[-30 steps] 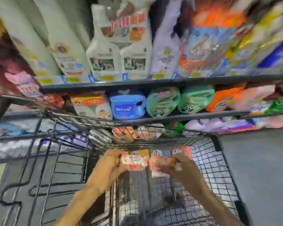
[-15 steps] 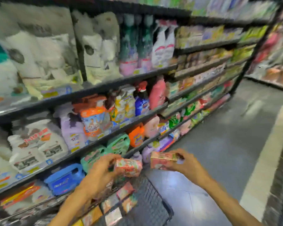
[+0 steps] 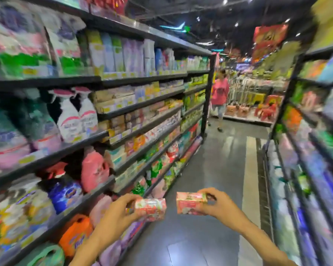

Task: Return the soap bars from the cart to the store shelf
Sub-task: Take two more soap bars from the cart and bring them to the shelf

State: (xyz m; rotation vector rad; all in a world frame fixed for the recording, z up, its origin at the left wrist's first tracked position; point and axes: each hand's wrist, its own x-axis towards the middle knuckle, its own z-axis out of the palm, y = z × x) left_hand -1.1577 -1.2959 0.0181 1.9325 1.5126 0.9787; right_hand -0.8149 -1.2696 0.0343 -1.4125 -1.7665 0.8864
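The left hand (image 3: pixel 115 217) grasps one soap bar (image 3: pixel 150 208), fingers (image 3: pixel 130 197) curled over its top near end and thumb beneath. The right hand (image 3: pixel 218 206) pinches a second bar (image 3: pixel 190 203) at its right end, fingers on top, thumb below. Both pink boxes are held level, side by side and apart, above the aisle floor (image 3: pixel 210 169), right of the shelf (image 3: pixel 146 120) on the left. A person (image 3: pixel 219 93) in pink stands far down the aisle.

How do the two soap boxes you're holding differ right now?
The left soap box, pinched by the left hand, sits lower and shows mostly red print. The right soap box, held in the right hand, sits higher and shows a paler pink top face. Both are small pink floral cartons, held apart over the aisle.
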